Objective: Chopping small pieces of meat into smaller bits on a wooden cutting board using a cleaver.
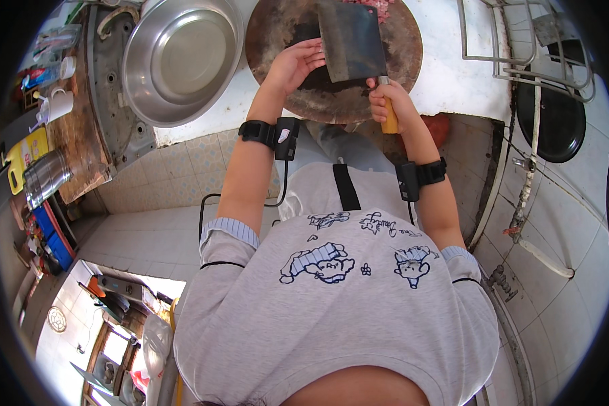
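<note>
My right hand [392, 101] is closed around the yellow handle of a cleaver [352, 43], whose wide dark blade lies flat-side up over a round wooden chopping block [406, 40]. My left hand [302, 63] is at the blade's left edge, fingers apart and fingertips at or very near the metal; whether they touch it I cannot tell. Chopped pink meat [378, 7] shows on the block beyond the blade, partly cut off by the picture's top edge.
A large steel basin [193, 56] stands left of the block on the white counter [446, 76]. Farther left are a gas stove [127, 86] and a wooden board [76, 137] with a white jug [58, 106]. A metal wire rack [507, 56] is at the right.
</note>
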Available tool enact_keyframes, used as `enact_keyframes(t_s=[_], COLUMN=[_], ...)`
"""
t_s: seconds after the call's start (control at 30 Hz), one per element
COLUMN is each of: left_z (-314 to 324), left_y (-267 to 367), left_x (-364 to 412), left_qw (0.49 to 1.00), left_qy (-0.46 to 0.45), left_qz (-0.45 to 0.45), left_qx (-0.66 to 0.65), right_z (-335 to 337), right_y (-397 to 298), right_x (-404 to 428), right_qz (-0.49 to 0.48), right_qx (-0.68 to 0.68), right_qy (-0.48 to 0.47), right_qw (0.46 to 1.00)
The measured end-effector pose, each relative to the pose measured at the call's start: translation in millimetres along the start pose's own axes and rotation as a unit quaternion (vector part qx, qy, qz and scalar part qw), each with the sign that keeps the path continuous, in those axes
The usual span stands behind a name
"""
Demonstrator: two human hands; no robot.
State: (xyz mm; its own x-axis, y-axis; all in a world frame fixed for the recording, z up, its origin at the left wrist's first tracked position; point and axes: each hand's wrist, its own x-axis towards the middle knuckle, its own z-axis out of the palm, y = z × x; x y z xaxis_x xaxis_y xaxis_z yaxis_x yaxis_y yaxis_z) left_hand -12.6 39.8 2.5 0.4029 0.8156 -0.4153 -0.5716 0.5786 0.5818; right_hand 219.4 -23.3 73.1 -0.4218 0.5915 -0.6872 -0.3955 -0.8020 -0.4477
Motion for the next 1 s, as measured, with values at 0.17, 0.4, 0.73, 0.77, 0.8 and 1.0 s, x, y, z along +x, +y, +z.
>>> enact_keyframes(t_s=[0.17,0.4,0.73,0.77,0.8,1.0], left_z=[-4.3,-16.9,-14.5,-17.5,-21.4,-26.4], left_y=[-0.1,-4.1,-1.3,0.2,1.4,10.3], left_x=[-2.1,-0.7,4.5,3.3,2.8,1.0], left_qw=[0.987,0.911,0.816,0.766,0.766,0.682], left_qy=[0.08,0.16,0.161,0.16,0.159,0.207], left_qz=[0.026,0.082,0.16,0.198,0.197,0.253], left_qx=[0.14,0.372,0.531,0.591,0.591,0.655], right_z=[-6.5,-12.5,-6.9,-5.9,-3.7,21.7], right_y=[0.3,5.9,14.2,15.3,16.5,25.2], right_x=[-3.7,-10.3,-21.8,-21.0,-20.1,-4.1], right_qz=[-0.007,-0.013,-0.063,-0.075,-0.075,-0.135], right_qx=[0.022,-0.004,-0.14,-0.176,-0.175,-0.428], right_qy=[-0.015,0.014,0.075,0.084,0.085,0.179], right_qw=[1.0,1.0,0.985,0.978,0.978,0.876])
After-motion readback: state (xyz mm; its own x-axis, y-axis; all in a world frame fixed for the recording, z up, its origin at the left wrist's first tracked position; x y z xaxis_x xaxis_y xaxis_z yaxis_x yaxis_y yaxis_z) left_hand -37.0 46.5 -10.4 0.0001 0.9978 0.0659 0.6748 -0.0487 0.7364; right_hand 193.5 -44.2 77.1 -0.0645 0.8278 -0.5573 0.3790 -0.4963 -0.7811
